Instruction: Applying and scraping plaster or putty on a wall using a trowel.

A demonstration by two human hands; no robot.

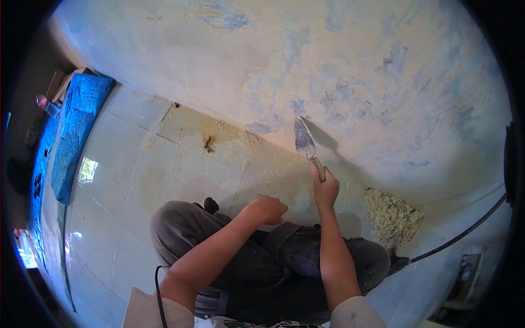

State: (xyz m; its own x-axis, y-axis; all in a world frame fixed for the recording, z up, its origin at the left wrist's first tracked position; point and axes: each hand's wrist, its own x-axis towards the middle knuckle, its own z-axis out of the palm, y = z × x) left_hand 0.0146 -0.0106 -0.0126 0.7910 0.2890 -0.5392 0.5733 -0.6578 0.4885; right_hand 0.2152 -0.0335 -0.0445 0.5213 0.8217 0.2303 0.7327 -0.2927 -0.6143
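1. In the head view, a small trowel (304,139) is held by the right hand (326,188). The grip is closed around its handle. The blade is pointed up, just in front of the low part of the wall (180,60). Whether the wall is touched by the tip cannot be told.
2. The left hand (266,210) is held over the legs (186,229). Its grip is narrow, with the fingers curled in. Whether some tiny thing is hidden inside cannot be told. No tool is seen there.
3. Some of the work looks done. A heap of pale flakes (392,216) is seen on the floor (120,142), by the wall, to the right. More crumbs (235,134) are spread along the bottom of the wall, to the left. By the look of these, a good bit has been scraped off.
4. Some work seems to be left. Blue-gray patches (344,95) are seen on the wall, mostly above the trowel and to its right. Whether they are old paint or bare wall cannot be told. The flakes and crumbs have not been cleared up yet.
5. Far to the left, a blue sheet (85,120) is seen, with a bottle (47,105) beside it.
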